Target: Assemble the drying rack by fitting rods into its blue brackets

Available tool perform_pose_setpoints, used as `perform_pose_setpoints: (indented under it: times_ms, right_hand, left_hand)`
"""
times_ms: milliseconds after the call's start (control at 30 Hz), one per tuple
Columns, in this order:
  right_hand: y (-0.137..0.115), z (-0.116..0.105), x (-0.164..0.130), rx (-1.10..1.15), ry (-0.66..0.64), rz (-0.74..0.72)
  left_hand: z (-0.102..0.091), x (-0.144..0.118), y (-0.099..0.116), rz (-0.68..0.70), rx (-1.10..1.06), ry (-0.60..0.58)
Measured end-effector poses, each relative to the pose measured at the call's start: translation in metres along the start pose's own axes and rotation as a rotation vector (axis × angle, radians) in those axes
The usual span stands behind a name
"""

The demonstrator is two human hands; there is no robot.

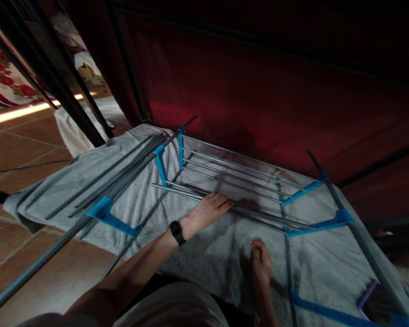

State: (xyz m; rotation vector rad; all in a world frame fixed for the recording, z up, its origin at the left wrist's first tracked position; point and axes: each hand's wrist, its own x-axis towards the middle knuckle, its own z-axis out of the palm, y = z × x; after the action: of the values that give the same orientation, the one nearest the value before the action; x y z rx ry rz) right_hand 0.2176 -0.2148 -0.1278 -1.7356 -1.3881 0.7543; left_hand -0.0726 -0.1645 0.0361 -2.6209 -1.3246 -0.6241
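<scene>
Left hand [214, 210] closed on several rods [180, 192], right hand [261, 262] half-curled, contents unclear, six blue brackets [102, 209]

Draped in a rumpled grey blanket [204, 254]. Bears a blue-bracketed frame [316, 228]; along the frame's left tube [51, 253], carries loose grey rods [122, 174]; beside its right tube [364, 249], a purple-edged dark item [378, 304].

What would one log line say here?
left hand: holding metal rods | right hand: over grey blanket, contents unclear | blue brackets: on grey poles
</scene>
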Motion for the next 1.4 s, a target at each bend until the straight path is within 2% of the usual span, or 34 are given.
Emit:
perform_pose_setpoints:
  times_ms: [467, 733, 867, 1400]
  right_hand:
    - [-0.012, 0.007, -0.001, 0.087, 0.06, -0.073]
    - [-0.017, 0.011, 0.002, 0.102, 0.101, -0.086]
    - [-0.014, 0.013, 0.003, 0.107, 0.107, -0.096]
    - [-0.02, 0.012, 0.001, 0.106, 0.125, -0.104]
  left_hand:
    - [0.012, -0.008, -0.007, -0.053, -0.044, 0.043]
    - [0.016, -0.002, -0.012, -0.029, -0.04, 0.107]
    - [0.02, -0.003, -0.012, -0.032, -0.033, 0.092]
    - [0.017, 0.001, -0.013, -0.028, -0.046, 0.111]
